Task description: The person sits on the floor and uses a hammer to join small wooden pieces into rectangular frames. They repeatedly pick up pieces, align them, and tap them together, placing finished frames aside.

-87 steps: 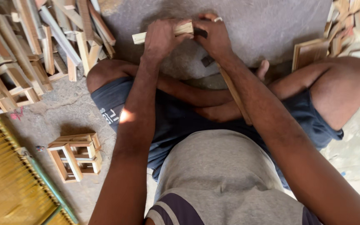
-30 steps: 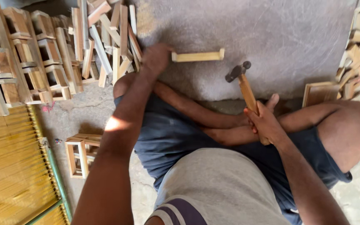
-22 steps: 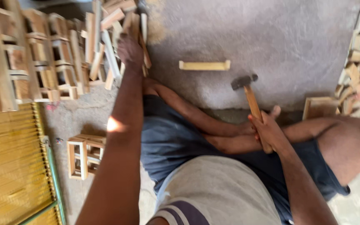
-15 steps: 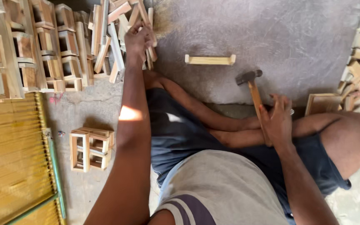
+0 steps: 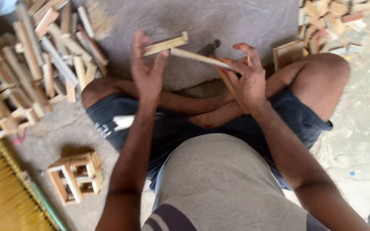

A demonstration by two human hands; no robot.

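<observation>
Left hand (image 5: pixel 147 72) has come back from the stick pile (image 5: pixel 43 64) at 10 o'clock and now meets the right hand (image 5: pixel 245 79) at centre; hammer handle (image 5: pixel 230 85) sits under the right palm. A thin pale stick (image 5: pixel 198 57), blurred, spans between both hands at 12 o'clock, left fingers half open touching its end, right fingers curled gripping it. Short flat block (image 5: pixel 165 44) lies on the grey mat (image 5: pixel 236 21) just behind. Small wooden frame (image 5: pixel 76 177) at 8 o'clock, yellow mat (image 5: pixel 1 196) beside it, scrap blocks (image 5: pixel 330 17) at 1 o'clock.

Two hands (image 5: pixel 148 70), one hammer (image 5: pixel 213 47)
</observation>
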